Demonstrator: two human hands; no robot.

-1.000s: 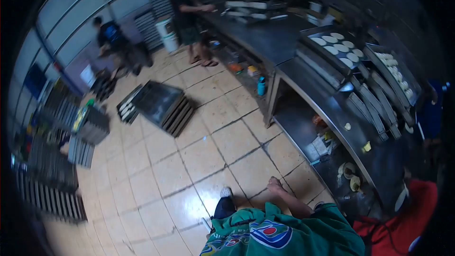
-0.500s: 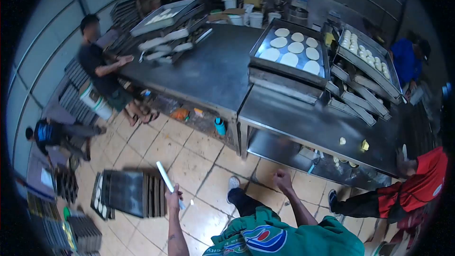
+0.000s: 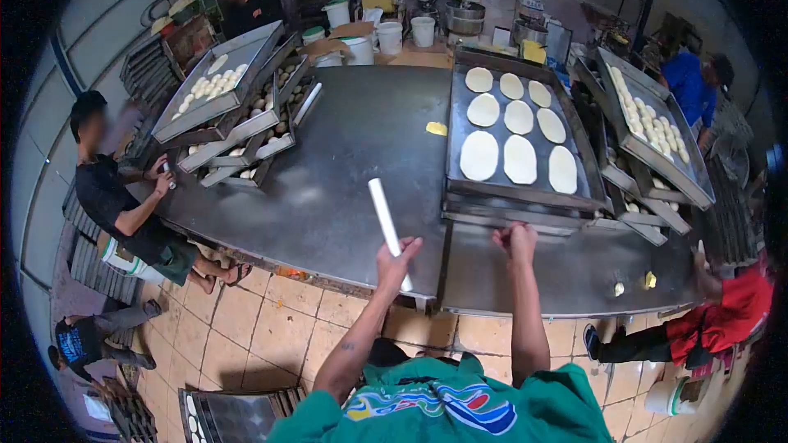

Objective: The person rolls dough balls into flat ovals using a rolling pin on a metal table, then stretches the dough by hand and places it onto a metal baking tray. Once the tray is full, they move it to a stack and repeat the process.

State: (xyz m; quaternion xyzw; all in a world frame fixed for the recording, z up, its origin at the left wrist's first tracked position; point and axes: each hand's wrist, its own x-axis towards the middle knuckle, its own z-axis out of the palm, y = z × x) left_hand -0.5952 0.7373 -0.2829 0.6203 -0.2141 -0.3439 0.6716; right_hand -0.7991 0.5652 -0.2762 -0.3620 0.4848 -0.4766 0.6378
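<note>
My left hand (image 3: 396, 260) grips a white rolling pin (image 3: 387, 225) that points up and away over the steel table (image 3: 345, 164). My right hand (image 3: 516, 239) is a closed fist at the near edge of a dark tray (image 3: 513, 189) that carries several flat ovals of dough (image 3: 519, 160). A small yellow piece (image 3: 436, 128) lies on the table left of the tray.
Slanted stacks of trays with dough balls stand at the left (image 3: 230, 107) and right (image 3: 652, 127). White buckets (image 3: 390, 35) line the back. Other people stand at the left (image 3: 123, 197), back left (image 3: 242, 0), right (image 3: 694, 86), and one in red (image 3: 714, 320) is low at the right.
The view has swung from the floor up onto the table. My left hand came into view with the rolling pin and rose over the table; my right fist reached the tray's near edge.
</note>
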